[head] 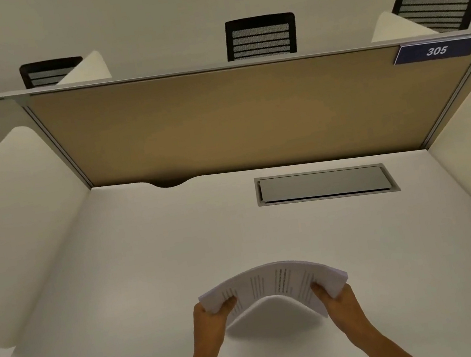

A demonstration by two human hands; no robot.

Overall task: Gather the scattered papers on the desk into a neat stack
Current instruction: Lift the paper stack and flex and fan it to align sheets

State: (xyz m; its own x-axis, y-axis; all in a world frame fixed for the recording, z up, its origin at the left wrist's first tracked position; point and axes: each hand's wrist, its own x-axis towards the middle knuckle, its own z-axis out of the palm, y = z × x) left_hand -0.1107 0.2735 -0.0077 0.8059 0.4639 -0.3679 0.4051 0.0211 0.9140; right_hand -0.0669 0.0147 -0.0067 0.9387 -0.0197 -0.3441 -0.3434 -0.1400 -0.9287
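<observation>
We find a white bench (147, 255) set in a study carrel, closed at the back by a tan fabric panel (233, 119) in a pale metal frame. White side dividers (14, 221) rise to either side of the two grips. A blue plate (436, 50) reading 305 sits at the panel's upper corner, far beyond the right grip. Let into the bench, ahead of the right grip, we note a grey rectangular hatch (324, 184), lying flush and shut. A rounded cable notch (170, 183) cuts the bench's back edge, ahead of the left grip. Over the panel we see three black mesh chair backs (261, 37) against a plain pale wall.

The paper stack (274, 285) is held between the two grips, raised above the bench, which carries its soft shadow just beneath. The sheets are white with printed text lines running across the top page. The stack bows upward in the middle in an arch, with both ends pulled lower. Its edges appear roughly flush, though a slight stagger shows at the end by the right grip.

The left hand (213, 320) is closed on the stack's left end, thumb on top. The right hand (339, 301) is closed on the right end, thumb likewise on top. Both forearms are bare.
</observation>
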